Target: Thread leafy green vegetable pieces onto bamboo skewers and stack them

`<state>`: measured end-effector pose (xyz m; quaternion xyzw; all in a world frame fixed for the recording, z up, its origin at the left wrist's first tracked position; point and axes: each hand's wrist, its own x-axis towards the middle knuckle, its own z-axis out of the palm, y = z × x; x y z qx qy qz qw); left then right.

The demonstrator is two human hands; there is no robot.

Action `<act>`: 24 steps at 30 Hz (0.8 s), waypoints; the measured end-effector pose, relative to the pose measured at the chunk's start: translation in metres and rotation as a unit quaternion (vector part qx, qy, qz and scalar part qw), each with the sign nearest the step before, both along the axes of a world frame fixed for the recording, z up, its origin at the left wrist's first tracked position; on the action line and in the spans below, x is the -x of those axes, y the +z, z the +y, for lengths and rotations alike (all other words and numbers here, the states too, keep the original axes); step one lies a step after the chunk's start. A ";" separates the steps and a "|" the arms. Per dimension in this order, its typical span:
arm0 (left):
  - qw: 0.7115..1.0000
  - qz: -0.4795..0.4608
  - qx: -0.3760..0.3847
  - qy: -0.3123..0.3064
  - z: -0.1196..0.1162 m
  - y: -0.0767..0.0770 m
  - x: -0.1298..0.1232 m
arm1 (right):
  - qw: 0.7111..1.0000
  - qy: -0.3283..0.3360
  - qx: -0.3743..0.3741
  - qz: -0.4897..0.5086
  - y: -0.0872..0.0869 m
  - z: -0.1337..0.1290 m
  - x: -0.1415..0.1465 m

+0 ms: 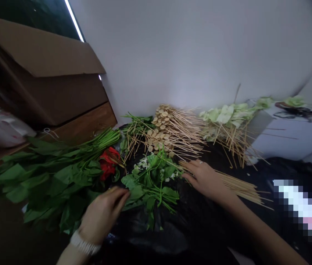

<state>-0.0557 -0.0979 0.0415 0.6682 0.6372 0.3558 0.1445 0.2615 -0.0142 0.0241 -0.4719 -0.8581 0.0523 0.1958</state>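
My left hand (104,211), with a white band on its wrist, has its fingers pinched together at the edge of a pile of loose leafy greens (144,187). A leaf meets the fingertips, but what lies between them is hidden. Over a bundle of bamboo skewers (241,187) rests my right hand (201,176), wearing a ring. Its fingers are stretched out on the skewers' left ends, the thumb apart. Both the greens and the skewers lie on black plastic (167,235).
Behind are skewered pale round slices (160,141), stacked against the wall, and skewered pale green leaves (224,116) at right. A large bunch of greens (53,169) with a red wrapping (108,162) lies left. A cardboard box (53,95) stands behind it, near a plastic bag (3,127).
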 end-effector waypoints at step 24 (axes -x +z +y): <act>0.853 -0.498 0.132 -0.078 0.147 -0.033 -0.050 | 0.990 -0.054 -0.079 0.103 -0.045 0.017 0.031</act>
